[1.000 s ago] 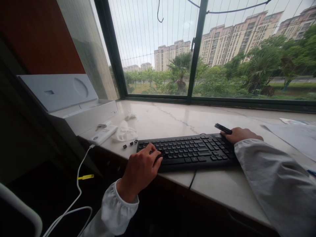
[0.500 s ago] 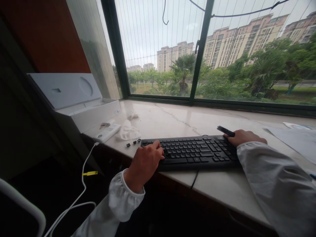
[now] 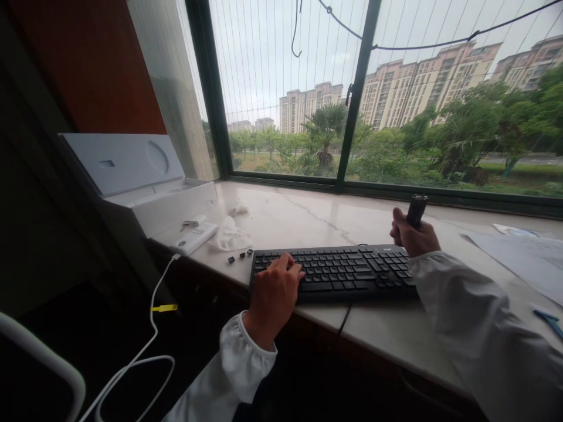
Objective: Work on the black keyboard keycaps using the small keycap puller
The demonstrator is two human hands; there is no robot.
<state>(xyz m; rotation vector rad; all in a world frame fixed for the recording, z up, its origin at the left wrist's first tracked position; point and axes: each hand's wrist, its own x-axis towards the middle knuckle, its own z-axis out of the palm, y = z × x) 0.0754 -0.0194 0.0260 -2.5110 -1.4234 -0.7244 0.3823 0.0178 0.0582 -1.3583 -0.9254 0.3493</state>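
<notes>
A black computer keyboard (image 3: 338, 272) lies along the front of the pale stone-look sill. My left hand (image 3: 275, 293) rests on the keys at its left end, fingers bent and a little apart; the fingertips are partly hidden. Raised at the keyboard's right end, my right hand (image 3: 417, 237) is closed around a short black object (image 3: 416, 210) with a shiny upper end. That object stands upright in the fist, and its kind cannot be made out. Several small black keycaps (image 3: 241, 255) lie on the sill just left of the keyboard.
An open white box (image 3: 176, 202) stands at the left. Before it lies a white device (image 3: 196, 237) with a white cable (image 3: 153, 328). Crumpled clear plastic (image 3: 232, 235) is near the keycaps. Papers (image 3: 519, 258) and a blue item (image 3: 548, 321) lie at the right.
My right hand has come up from the keyboard's right edge, and the black object has turned from lying to upright. On the keys, my left hand has shifted slightly right.
</notes>
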